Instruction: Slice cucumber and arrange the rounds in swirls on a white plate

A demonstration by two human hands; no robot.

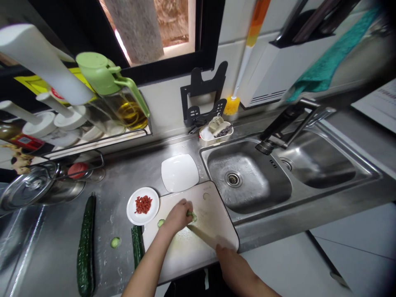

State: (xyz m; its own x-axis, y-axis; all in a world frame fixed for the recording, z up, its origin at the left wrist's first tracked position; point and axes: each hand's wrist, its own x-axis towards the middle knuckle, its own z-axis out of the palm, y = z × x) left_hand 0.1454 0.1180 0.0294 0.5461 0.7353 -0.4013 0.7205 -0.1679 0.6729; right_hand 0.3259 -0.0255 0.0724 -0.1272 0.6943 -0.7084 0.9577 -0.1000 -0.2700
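Observation:
Over the white cutting board [218, 214], my left hand [179, 215] is closed with its fingertips pinching green cucumber slices [193, 216]. My right hand [233, 264] grips a knife [202, 236] at the board's front right; its blade points left toward the slices and its handle is hidden in my fist. Beside my left wrist lies a small cucumber piece [161, 223]. Partly behind my left forearm is a cut length of cucumber [137, 243] at the board's left edge. A whole cucumber [86, 251] and a cucumber end [115, 242] lie on the steel counter farther left.
A round plate [131, 212] with chopped red bits [143, 204] touches the board's left corner. Behind the board sits a white square dish [179, 173]. At right are a double sink [247, 181] and its faucet [278, 138]. A condiment rack [102, 142] hangs at back left.

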